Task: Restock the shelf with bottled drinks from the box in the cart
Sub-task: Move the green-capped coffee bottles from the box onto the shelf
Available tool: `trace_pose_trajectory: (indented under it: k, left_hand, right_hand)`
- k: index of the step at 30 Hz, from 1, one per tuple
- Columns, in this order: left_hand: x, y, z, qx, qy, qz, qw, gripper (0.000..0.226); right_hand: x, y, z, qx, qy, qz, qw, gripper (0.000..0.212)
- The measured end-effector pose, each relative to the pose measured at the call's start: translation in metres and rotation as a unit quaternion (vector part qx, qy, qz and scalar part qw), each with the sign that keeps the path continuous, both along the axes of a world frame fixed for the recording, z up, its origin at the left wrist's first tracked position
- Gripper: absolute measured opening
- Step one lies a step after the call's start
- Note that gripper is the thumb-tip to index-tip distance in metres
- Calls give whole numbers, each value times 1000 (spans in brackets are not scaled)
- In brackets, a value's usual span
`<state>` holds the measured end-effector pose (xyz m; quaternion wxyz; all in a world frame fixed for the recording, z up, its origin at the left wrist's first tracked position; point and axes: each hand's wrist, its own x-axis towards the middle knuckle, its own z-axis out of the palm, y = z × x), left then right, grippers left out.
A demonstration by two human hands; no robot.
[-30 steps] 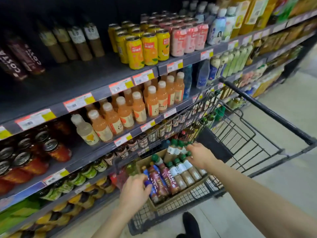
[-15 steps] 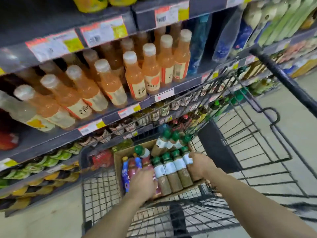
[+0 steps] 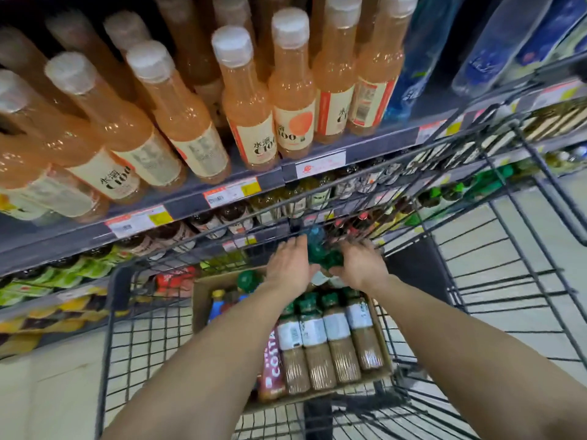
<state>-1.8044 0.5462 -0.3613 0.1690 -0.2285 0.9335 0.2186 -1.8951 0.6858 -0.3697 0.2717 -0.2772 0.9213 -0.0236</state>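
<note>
Over the box [image 3: 201, 300] in the cart [image 3: 109, 312], both my hands close on a cluster of green-capped bottles [image 3: 320, 257].

Just left of my left hand [image 3: 290, 268] sit the box wall and the cart's wire side. That hand lies straight-fingered against the cluster. The bottles stand between the hands, touching both. My right hand [image 3: 360, 268] bears on their other side, too blurred to tell whether it curls round them. Nearer me than the hands, brown bottles [image 3: 336, 344] lie in the box, so I judge most restocking is left. Beyond the hands the cart's front wires and the shelf [image 3: 374, 147] lip crowd a lift; open room lies right of my right hand.
</note>
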Motion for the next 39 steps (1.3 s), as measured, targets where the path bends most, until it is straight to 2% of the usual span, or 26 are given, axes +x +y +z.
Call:
trace_pose_trajectory:
  k: [3,8,11,13,16,22,26,29,33,39]
  left_hand:
    - [-12,2,-12,43,-24,41,998,77]
    - [-6,2,-28,72,-58,66,994,62]
    - [5,1,-29,61,-26,65,996,64]
    - [15,-1,-24,70,8,70,995,58]
    - [33,-2,-3,95,60,85,990,47]
    - [75,-6,75,138,142,148,969,50]
    - [111,-16,145,172,186,186,949,44]
    - [143,-28,197,194,224,213,931,48]
    - [186,-49,263,209,260,248,910,53]
    - [248,-91,341,179,341,250,888,52]
  right_hand:
    - [-4,-4,-8,12,-29,0,1000,71]
    - [-6,-4,-17,11,-44,5,999,72]
    - [-3,-2,-12,-17,-43,16,999,70]
    - [2,-1,-6,-50,-42,5,998,66]
    - [11,-2,12,-122,-87,-50,987,57]
    - [35,-4,85,-237,-147,-118,953,51]
    - [55,-2,146,-338,-180,-160,910,46]
    - [75,-9,200,-400,-200,-175,877,38]
    - [105,-24,273,-454,-209,-161,851,34]
    - [149,-63,360,-491,-197,-94,844,32]
